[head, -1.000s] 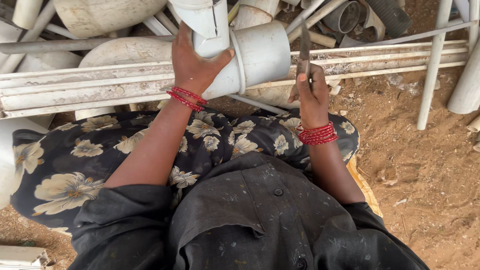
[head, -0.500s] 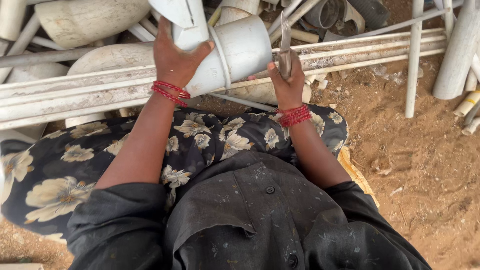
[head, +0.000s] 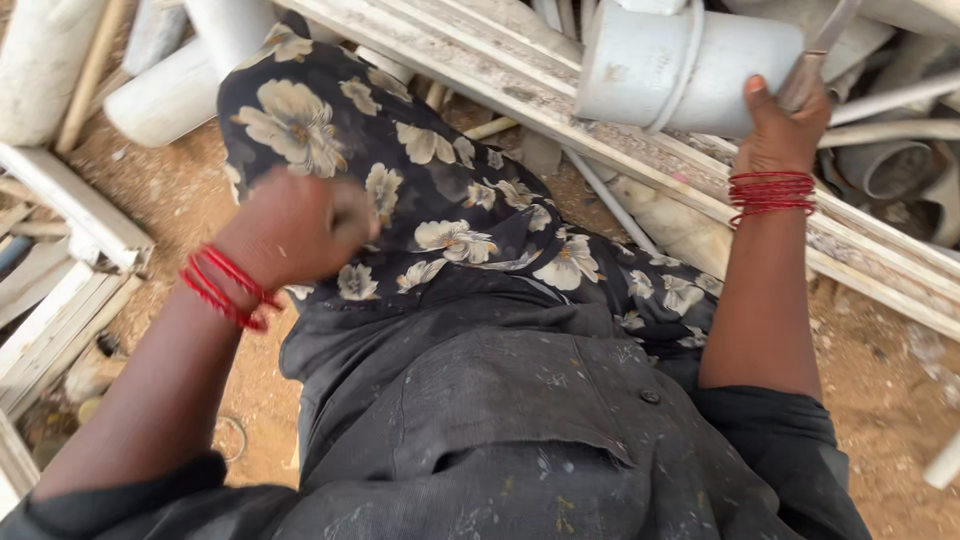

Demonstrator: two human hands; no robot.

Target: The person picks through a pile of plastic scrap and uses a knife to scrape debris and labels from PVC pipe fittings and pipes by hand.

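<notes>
Pipe (head: 690, 70): right hand (head: 780, 125) grips a tool (head: 815, 60) against its end, seemingly mid-cut; left hand (head: 295, 230), fisted and empty, hangs well away and should likely steady it.

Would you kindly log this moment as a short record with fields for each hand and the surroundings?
Left hand: closed in a fist over the flowered cloth, blurred; contents unclear
Right hand: holds a thin metal tool against the wide white pipe piece
Wrists: red bangles
Surroundings: white pipes and flat strips on sandy ground
</notes>
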